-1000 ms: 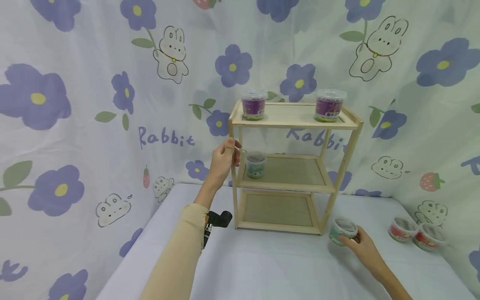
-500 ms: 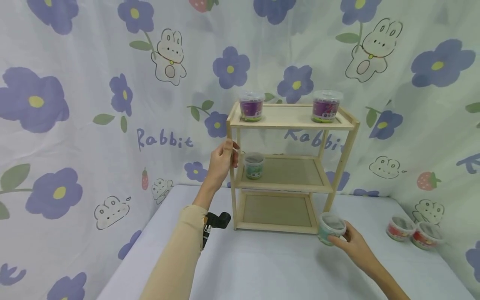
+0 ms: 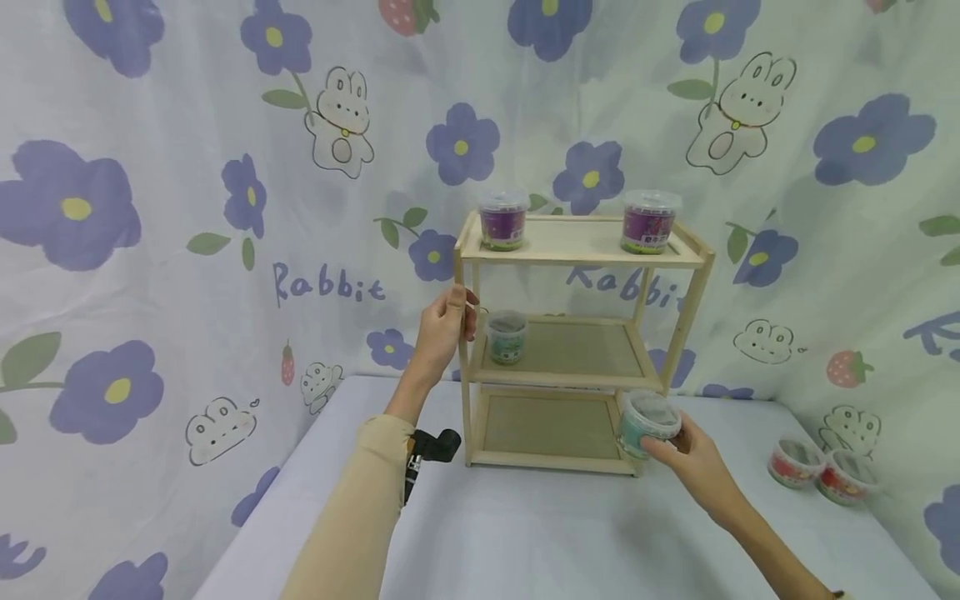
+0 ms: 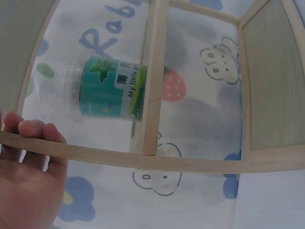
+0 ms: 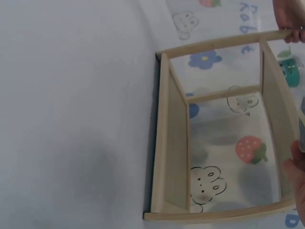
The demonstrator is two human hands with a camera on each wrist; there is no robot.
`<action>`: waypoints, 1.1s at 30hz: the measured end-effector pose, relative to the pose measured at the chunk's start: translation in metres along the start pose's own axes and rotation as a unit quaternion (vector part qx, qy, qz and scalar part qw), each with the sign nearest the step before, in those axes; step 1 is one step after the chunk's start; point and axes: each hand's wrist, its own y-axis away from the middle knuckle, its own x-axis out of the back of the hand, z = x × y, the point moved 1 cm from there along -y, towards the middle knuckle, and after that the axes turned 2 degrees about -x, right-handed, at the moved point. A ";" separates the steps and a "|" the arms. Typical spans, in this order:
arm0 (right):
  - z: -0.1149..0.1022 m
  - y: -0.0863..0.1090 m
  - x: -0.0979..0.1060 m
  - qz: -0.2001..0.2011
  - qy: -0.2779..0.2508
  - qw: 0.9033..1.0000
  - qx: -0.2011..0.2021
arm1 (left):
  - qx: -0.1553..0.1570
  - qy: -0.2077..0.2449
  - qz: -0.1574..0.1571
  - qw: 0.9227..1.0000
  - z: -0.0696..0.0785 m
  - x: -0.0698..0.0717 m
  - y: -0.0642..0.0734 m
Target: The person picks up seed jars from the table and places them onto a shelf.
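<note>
My left hand (image 3: 438, 333) grips the left front post (image 4: 105, 156) of a three-tier wooden shelf rack (image 3: 562, 380), fingers curled round it. In my right hand (image 3: 701, 467) is a clear-lidded plastic tub with a green label (image 3: 643, 423), pinched between thumb and fingers. It is in the air, slightly tilted, in front of the rack's lower right corner. A matching green-labelled tub (image 3: 507, 340) stands on the middle tier at the left; its mint-leaf label (image 4: 107, 86) shows in the left wrist view. At the right wrist view's edge, only part of my right hand (image 5: 298, 179) shows.
Two purple-labelled tubs stand on the top tier, one at the left (image 3: 503, 223) and one at the right (image 3: 648, 225). Two red-labelled tubs (image 3: 795, 462) sit together on the white table (image 3: 540, 533) at the right. A patterned curtain (image 3: 187, 125) hangs behind.
My right hand has carried the green-labelled tub left and upward, from beside the rack's right front foot to in front of its right post. My left hand keeps its grip on the post.
</note>
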 end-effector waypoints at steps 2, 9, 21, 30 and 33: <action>-0.005 -0.003 0.000 0.003 -0.002 1.000 0.013 | 0.001 -0.001 0.003 1.000 0.000 0.000 0.000; -0.025 -0.015 0.007 0.026 0.004 0.999 0.033 | 0.000 0.001 0.010 1.000 0.001 -0.003 0.001; -0.054 -0.043 -0.004 0.049 -0.025 0.998 -0.002 | 0.002 -0.010 0.008 1.000 -0.004 -0.001 0.003; -0.063 -0.063 -0.009 0.061 0.010 0.998 -0.020 | -0.004 -0.012 -0.001 1.000 -0.005 0.000 0.002; -0.065 -0.071 -0.007 0.069 0.024 0.997 -0.024 | -0.007 -0.014 -0.003 1.000 -0.004 0.000 0.000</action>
